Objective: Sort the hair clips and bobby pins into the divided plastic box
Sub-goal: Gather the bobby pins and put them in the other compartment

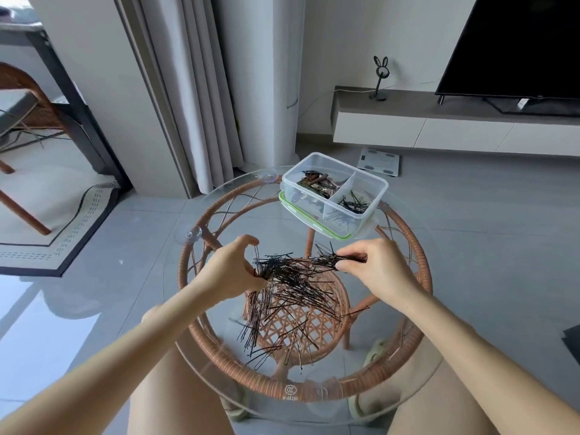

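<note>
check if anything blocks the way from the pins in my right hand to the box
Nothing visible does. The right hand grips a bunch of bobby pins; only bare glass tabletop lies between it and the open divided box.

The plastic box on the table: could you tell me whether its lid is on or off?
Off. The plastic box stands open-topped on its green-rimmed lid, with pins and clips bare inside.
</note>
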